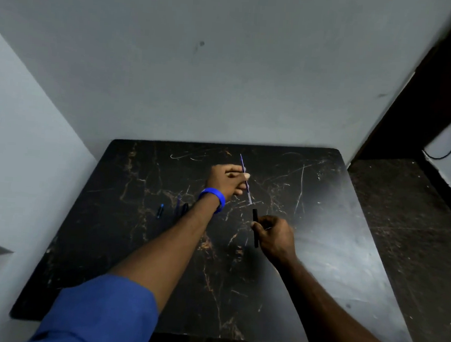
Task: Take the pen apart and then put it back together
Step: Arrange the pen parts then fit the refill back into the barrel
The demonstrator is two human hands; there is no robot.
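Hands [227,180] apart — refill [245,177], barrel [255,227]

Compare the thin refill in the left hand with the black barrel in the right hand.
The refill is thin, bluish and pale; the barrel is thicker and black. The refill looks longer than the barrel. The left hand holds the refill farther away; the right hand holds the barrel nearer. Both tilt alike, nearly in line, ends apart.

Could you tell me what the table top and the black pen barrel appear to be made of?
Table top: seemingly dark marble-look laminate or stone, glossy, with brown veins, pale scratches and a light sheen. Black pen barrel: probably matte plastic, uniformly dark, no glint; too small to confirm.
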